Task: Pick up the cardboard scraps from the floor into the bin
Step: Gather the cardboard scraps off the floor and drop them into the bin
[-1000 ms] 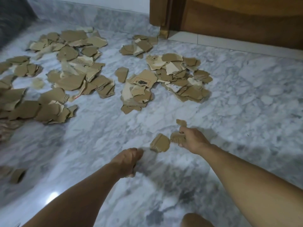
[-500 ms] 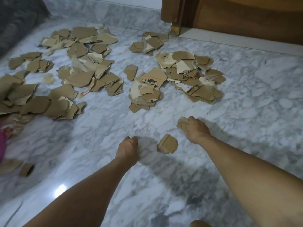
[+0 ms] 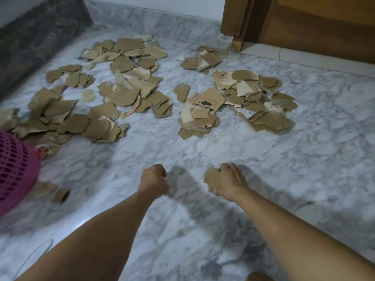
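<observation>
Brown torn cardboard scraps lie in heaps on the marble floor: a left heap (image 3: pixel 113 92), a middle heap (image 3: pixel 199 116) and a right heap (image 3: pixel 261 100). My right hand (image 3: pixel 230 182) grips a small bundle of cardboard scraps (image 3: pixel 211 180) just above the floor in the foreground. To its left, my left hand (image 3: pixel 154 179) is curled in a fist with nothing visible in it. The pink perforated bin (image 3: pixel 16 175) shows at the left edge, partly cut off. Two scraps, one flat (image 3: pixel 43 188) and one curled (image 3: pixel 60 195), lie beside the bin.
A wooden door and frame (image 3: pixel 304 27) stand at the back right, with a small scrap pile (image 3: pixel 205 59) near the frame's foot. A dark grey upholstered edge (image 3: pixel 34 37) runs along the back left. Bare marble floor (image 3: pixel 304 169) lies to the right of my hands.
My right hand has gathered the loose scrap that lay between my hands into its bundle. Both hands sit lower in view, and the pink bin has come into view at the left.
</observation>
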